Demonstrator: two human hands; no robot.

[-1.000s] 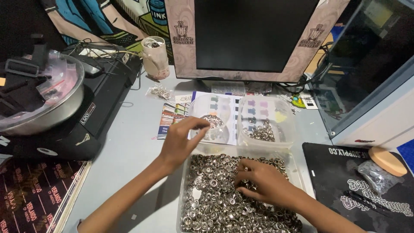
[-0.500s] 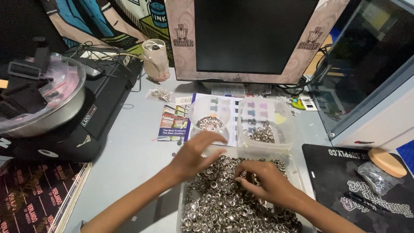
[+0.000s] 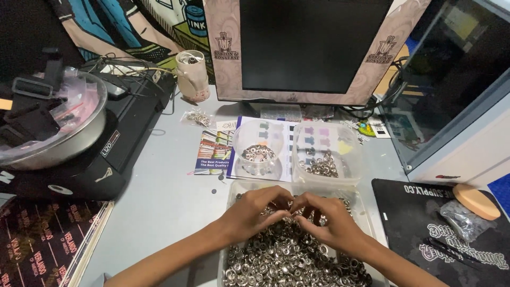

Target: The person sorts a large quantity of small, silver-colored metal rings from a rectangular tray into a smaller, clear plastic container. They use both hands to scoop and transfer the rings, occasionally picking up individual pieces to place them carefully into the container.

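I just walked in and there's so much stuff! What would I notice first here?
Probably the big tray of shiny silver rings at the bottom middle, with the left hand and right hand meeting over the heap, fingertips together. Just behind it stand two clear tubs holding a few more rings. After that, the dark screen at the top stands out.

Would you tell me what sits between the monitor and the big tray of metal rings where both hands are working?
In the head view, two clear plastic tubs of rings, resting on printed leaflets.
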